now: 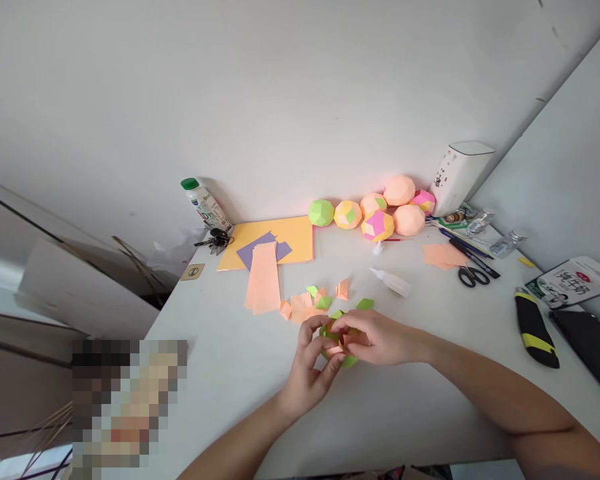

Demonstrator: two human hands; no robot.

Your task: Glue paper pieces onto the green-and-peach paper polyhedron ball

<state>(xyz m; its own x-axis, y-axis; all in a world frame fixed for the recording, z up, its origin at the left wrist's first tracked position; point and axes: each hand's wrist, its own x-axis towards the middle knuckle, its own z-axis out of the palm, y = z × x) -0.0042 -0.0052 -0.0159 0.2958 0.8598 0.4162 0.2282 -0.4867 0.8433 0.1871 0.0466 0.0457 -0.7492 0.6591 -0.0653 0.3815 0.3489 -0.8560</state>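
Observation:
Between my two hands is a partly built folded-paper ball (350, 361) in green and peach, with much of it hidden behind my fingers. My left hand (313, 360) curls round its left side, fingers on top and thumb below. From the right, my right hand (373, 337) pinches a peach flap of the same ball. Just beyond lie small folded paper pieces: a green one (365, 304), a peach one (343, 289) and a cluster of green and peach units (323, 302). A glue bottle (393, 281) lies on its side past my right hand.
Peach paper strips (265, 280) rest partly on purple paper and a yellow sheet stack (295, 233). Finished paper balls (377, 225) line the wall. To the right are scissors (474, 276), pens (473, 257), a black-and-yellow cutter (536, 330) and a black phone-like slab (587, 347). A bottle (207, 207) stands back left.

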